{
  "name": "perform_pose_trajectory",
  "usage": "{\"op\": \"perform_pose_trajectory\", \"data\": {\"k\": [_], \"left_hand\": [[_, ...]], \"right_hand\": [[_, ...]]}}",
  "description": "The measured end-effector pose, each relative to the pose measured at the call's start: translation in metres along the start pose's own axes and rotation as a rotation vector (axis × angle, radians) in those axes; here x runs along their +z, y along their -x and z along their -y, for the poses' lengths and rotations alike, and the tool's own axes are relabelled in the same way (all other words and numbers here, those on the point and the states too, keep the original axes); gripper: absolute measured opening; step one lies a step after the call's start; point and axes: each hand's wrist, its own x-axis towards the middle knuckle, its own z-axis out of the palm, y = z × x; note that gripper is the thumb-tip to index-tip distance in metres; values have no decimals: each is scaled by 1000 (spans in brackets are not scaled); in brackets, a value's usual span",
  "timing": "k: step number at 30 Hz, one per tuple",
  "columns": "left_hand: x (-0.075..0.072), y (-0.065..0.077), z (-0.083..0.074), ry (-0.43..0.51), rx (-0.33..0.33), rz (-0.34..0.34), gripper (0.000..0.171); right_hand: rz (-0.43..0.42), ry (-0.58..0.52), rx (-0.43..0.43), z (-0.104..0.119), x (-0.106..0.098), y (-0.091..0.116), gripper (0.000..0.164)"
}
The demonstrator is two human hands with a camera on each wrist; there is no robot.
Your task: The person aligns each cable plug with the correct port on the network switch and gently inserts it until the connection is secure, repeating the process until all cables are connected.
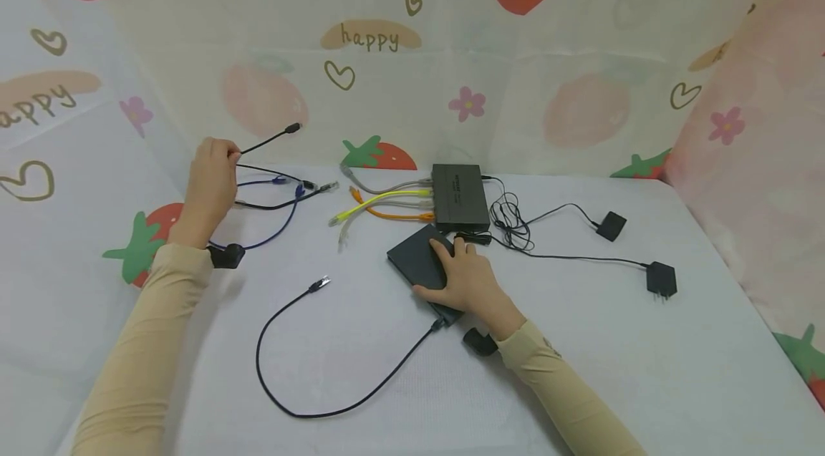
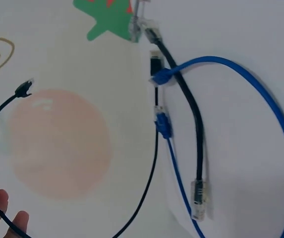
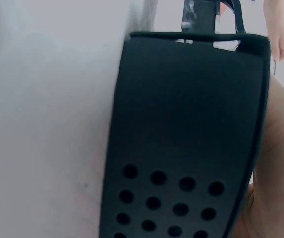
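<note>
My left hand (image 1: pixel 215 173) pinches a thin black Ethernet cable (image 1: pixel 261 143) at the back left. One end of the cable sticks up to the right; its middle is hidden behind the hand. In the left wrist view, fingertips (image 2: pixel 0 201) show along the same cable at the left edge. My right hand (image 1: pixel 465 283) grips a dark network box (image 1: pixel 412 255) from above, thumb on one edge and fingers across the other. A longer black Ethernet cable (image 1: pixel 309 416) is plugged into its near end. The right wrist view shows the box's side with vent holes (image 3: pixel 181 183).
Beside the left hand lie a blue cable (image 1: pixel 277 233) and a short black cable (image 1: pixel 277 206). A second network box (image 1: pixel 460 197) has grey, yellow and orange cables plugged in. Bundled cords (image 1: pixel 512 223) run right to two black power adapters (image 1: pixel 611 225). A patterned cloth hangs behind.
</note>
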Motion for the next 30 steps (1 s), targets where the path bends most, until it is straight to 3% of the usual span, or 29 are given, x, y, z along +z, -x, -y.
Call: {"op": "perform_pose_trajectory", "data": {"k": [9, 16, 25, 30], "left_hand": [[-2, -22, -9, 13, -64, -38, 18], [6, -36, -9, 31, -118, 24, 23], [28, -28, -9, 21, -100, 63, 21], [29, -24, -15, 43, -100, 43, 22]], "right_hand": [[-1, -1, 3, 0, 1, 0, 96], [-13, -8, 0, -1, 1, 0, 95], [19, -21, 6, 1, 1, -1, 95], [10, -8, 4, -1, 0, -1, 96]]}}
